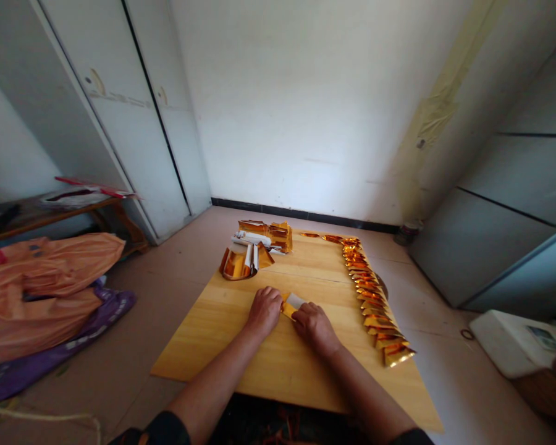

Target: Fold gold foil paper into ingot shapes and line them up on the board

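Observation:
Between my two hands, just over the middle of the wooden board (204,334), is a small sheet of gold foil paper (291,304) with a whitish back, partly folded. My left hand (267,307) grips its left end with closed fingers. At its right end my right hand (314,322) pinches the paper, fingers curled. The fingertips hide parts of the sheet. Beyond my left hand lie curled stacks of gold foil paper (238,262), some showing white backs. Along the board's right side runs a row of folded gold foil pieces (370,296), overlapping each other.
A grey cabinet (120,111) stands at the left, with a low wooden bench (106,210) beside it. Orange cloth (50,278) and a purple bag (69,346) lie at the left. A white foam box (514,343) sits on the right, near a grey cabinet (500,222).

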Available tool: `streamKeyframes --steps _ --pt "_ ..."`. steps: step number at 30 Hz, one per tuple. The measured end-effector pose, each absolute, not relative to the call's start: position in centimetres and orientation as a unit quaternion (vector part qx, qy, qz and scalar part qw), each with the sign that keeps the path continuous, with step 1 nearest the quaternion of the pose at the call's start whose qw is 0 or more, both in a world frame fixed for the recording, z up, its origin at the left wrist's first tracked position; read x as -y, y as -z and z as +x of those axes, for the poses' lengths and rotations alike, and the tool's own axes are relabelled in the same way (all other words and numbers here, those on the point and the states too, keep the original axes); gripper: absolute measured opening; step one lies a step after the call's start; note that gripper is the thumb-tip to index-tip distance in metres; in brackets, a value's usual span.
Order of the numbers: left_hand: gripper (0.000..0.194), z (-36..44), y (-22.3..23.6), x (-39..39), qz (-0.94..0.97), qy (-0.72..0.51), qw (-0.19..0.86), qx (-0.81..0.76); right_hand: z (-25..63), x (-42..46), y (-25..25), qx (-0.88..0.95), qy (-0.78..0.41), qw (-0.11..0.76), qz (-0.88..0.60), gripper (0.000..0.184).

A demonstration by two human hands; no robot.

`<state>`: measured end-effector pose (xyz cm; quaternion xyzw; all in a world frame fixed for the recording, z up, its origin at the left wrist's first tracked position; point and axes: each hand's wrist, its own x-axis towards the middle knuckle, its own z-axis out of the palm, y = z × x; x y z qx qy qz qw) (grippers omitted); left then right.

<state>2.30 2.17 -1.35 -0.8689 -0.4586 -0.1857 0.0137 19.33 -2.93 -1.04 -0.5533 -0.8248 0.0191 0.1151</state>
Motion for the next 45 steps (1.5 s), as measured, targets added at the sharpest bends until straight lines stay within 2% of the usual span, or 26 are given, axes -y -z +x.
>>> streamKeyframes --steps 5,11,15,21,27,35,42,45 --pt "0.017 2.2 1.7 -2.2 -0.875 0.216 -0.016 0.432 20.0 2.8 1.3 0.83 -0.017 0.147 -0.537 0.01" --pt "0.021 2.1 2.0 -2.3 -0.877 0.234 -0.071 0.414 19.9 2.7 1.9 0.833 0.023 0.159 -0.529 0.015" --pt "0.016 1.7 1.8 -1.8 -0.882 0.238 -0.071 0.4 19.6 2.9 2.1 0.833 0.043 0.161 -0.528 0.019" --pt "0.015 1.3 1.4 -1.4 -0.887 0.21 -0.073 0.404 20.6 2.5 1.4 0.852 0.002 0.154 -0.501 0.012" --pt "0.009 1.9 0.6 -1.2 -0.887 0.174 -0.05 0.424 21.5 2.2 1.3 0.871 0.019 0.121 -0.475 0.017" --pt "0.013 2.3 -0.2 -0.4 -0.892 0.144 -0.021 0.429 21.0 2.0 2.2 0.852 0.036 0.163 -0.496 0.024" --pt "0.01 2.8 0.3 -0.2 -0.889 0.142 0.025 0.435 21.5 1.5 0.9 0.843 -0.048 0.201 -0.496 0.022" --pt "0.015 2.9 0.6 -0.1 -0.889 0.141 0.03 0.435 21.8 2.1 0.7 0.843 -0.06 0.208 -0.492 0.01"
